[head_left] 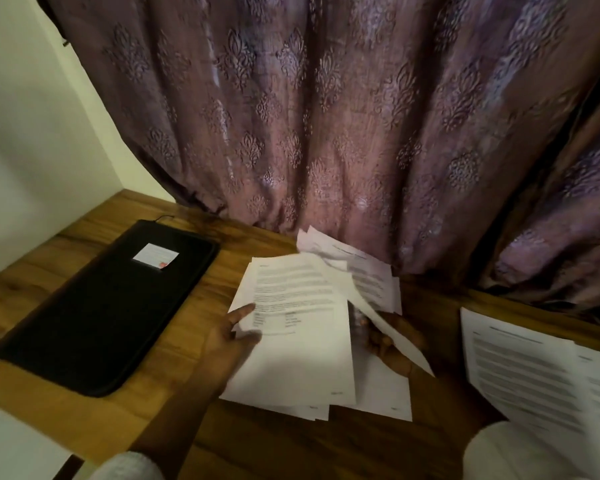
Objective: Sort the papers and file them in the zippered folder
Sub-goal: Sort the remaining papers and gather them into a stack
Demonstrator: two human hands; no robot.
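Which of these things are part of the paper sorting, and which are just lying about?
Part of the job: loose papers, gripped by the left hand and right hand; second paper pile at the right; black zippered folder, closed.
Just there: curtain; wooden desk; wall.

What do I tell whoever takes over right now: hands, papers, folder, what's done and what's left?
Left hand: thumb and fingers pinch the top sheet of the middle pile.
Right hand: holds a lifted sheet beside it, though the grip is blurred.
Zippered folder: flat on the desk at the left. It looks closed.
Other papers: a loose fan against the curtain, and another stack at the right.
Done: papers partly split into piles.
Left: finish sorting, open the folder, file everything.
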